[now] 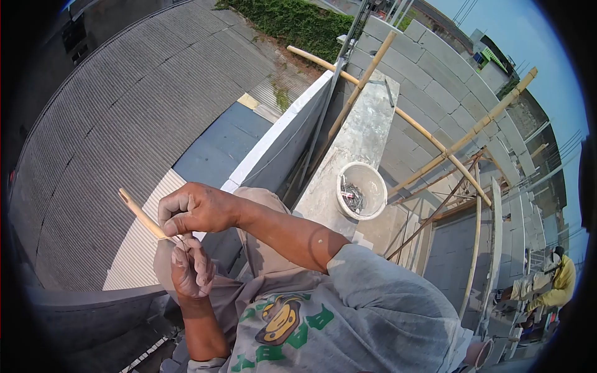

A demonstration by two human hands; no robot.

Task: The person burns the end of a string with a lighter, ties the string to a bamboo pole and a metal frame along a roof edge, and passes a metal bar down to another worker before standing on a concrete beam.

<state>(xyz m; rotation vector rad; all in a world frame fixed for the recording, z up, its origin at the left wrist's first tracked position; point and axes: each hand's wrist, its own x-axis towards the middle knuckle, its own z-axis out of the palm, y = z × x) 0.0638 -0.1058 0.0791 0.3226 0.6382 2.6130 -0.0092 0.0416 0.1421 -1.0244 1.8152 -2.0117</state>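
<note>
With fingers [177, 224] of the right hand [208, 208] pinching a thin strand [178, 239] and those of the left hand [191, 270] curled just below, impossible to tell on what, reaches to a pale bamboo pole [144, 216] in front of a grey ridged roof [130, 105].

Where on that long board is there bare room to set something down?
The board is bare between the white bucket and the grey metal piece near its far end; a narrower strip borders the bucket's left side. It's crowded by the bamboo pole, where the right hand and left hand are close together.
</note>
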